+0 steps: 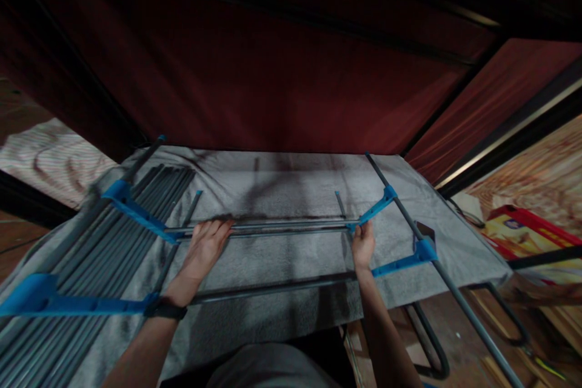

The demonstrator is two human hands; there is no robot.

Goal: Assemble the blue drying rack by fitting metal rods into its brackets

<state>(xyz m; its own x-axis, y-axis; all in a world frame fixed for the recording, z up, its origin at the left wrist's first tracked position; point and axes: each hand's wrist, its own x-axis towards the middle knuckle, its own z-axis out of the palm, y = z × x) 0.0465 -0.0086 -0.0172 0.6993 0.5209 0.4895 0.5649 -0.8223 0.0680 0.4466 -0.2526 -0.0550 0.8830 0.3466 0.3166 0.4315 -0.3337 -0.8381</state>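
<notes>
A frame of grey metal tubes and blue plastic brackets lies across a cloth-covered table. My left hand (208, 245) is closed over the left end of the far crossbars, a pair of thin metal tubes (286, 229), beside a blue bracket (140, 213). At their other end, my right hand (364, 247) grips the tip of another blue bracket (378, 205); its fingertips are partly hidden. Nearer to me runs a thicker crossbar (277, 287), between a left bracket (86, 305) and a right bracket (404, 257). A long side tube (464, 305) reaches past the table's front edge.
Several loose grey tubes (113, 254) lie side by side on the left of the grey cloth (291, 191). A dark red fabric wall (282, 85) stands behind the table. On the right are a red and yellow box (527, 230) and a dark bent tube (434, 345).
</notes>
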